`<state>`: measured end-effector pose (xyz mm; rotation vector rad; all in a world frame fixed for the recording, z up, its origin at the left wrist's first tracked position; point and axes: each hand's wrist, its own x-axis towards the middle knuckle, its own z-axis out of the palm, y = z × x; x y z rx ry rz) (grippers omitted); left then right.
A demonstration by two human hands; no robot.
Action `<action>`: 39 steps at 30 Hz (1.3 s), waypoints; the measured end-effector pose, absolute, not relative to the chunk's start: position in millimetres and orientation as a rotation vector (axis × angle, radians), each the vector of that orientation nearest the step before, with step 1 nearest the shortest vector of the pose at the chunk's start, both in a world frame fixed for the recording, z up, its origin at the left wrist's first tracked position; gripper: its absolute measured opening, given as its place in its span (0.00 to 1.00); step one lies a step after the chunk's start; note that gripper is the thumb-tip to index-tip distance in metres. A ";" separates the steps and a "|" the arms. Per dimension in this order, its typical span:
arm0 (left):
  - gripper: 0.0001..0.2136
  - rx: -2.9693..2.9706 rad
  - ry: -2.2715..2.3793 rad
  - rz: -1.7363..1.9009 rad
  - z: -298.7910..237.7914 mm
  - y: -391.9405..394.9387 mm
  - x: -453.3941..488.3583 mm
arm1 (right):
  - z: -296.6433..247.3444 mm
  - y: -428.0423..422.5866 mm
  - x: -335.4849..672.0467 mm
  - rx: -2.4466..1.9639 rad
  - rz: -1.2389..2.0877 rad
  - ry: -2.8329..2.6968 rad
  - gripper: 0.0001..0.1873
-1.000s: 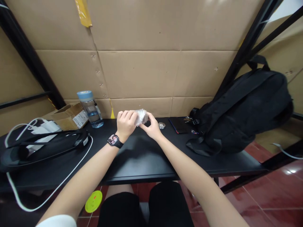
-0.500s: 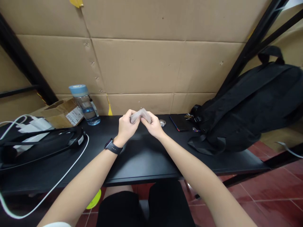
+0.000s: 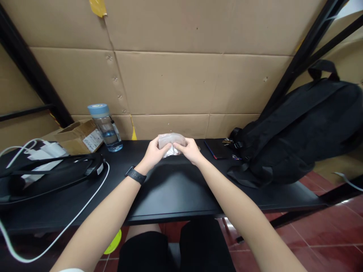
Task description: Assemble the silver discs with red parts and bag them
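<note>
Between both hands is a greyish packet in shiny clear plastic [image 3: 171, 140], held above the back part of the black desk [image 3: 176, 192]. Its exact kind I cannot make out. My left hand [image 3: 154, 153] grips its left end, thumb pressed on the near face. On the right end, my right hand [image 3: 192, 150] is closed the same way, and the two thumb tips nearly meet in the middle. The packet arches upward, with crinkled plastic hanging below the thumbs. Fingers behind it are hidden. A dark watch [image 3: 135, 175] is on my left wrist.
At left stand a blue-lidded water bottle [image 3: 106, 128], an opened cardboard box [image 3: 81, 136], a black bag [image 3: 53, 177] and a white cable [image 3: 85, 211]. A dark flat notebook-like item [image 3: 217, 149], keys [image 3: 227, 141] and a black backpack [image 3: 300, 128] lie at right. Cardboard [image 3: 170, 83] backs the desk.
The packet has gone from a sharp fold to a broader arch, its near face now turned toward me. My hands have moved slightly apart, still gripping it. The view has shifted slightly.
</note>
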<state>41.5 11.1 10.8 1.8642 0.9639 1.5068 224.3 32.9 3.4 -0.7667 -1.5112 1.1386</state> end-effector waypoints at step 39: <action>0.14 2.377 1.182 1.207 4.4 13.2 34.9 | -4.3 49.8 247.4 -0.873 0.877 -1.918 0.20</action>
